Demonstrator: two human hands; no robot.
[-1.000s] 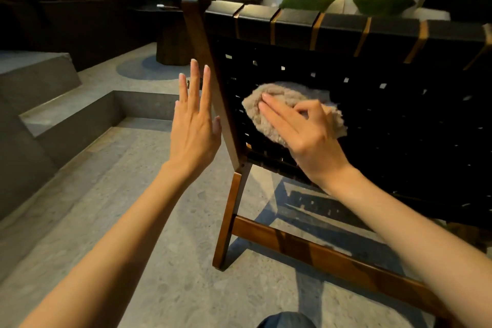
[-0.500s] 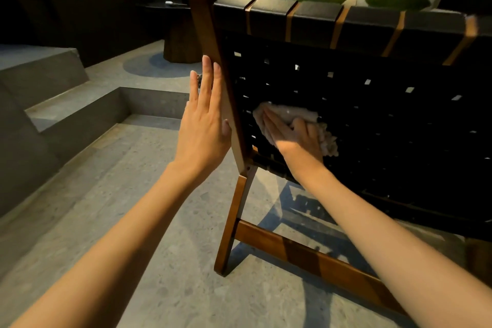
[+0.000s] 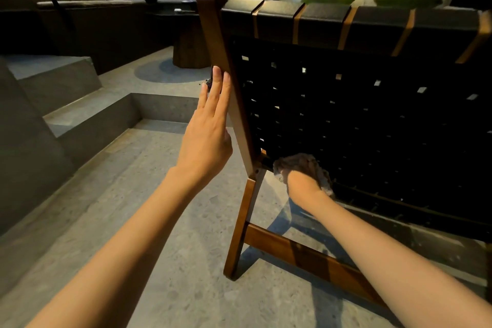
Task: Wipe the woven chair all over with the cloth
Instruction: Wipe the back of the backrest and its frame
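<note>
The left hand (image 3: 205, 138) is reaching up flat, fingers straight and holding nothing, alongside the woven chair's (image 3: 372, 120) wooden side post (image 3: 213, 34). The right hand (image 3: 303, 184) is pressing the cloth (image 3: 295, 164) against the chair back's bottom corner beside that post. Its fingers are hidden, so I cannot tell its grip.

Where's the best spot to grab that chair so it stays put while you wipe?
Grip the chair's wooden side post, coming from its outer left side, about where the left hand is. It's a long, narrow bar that fingers can likely wrap around, unlike the flat weave.
</note>
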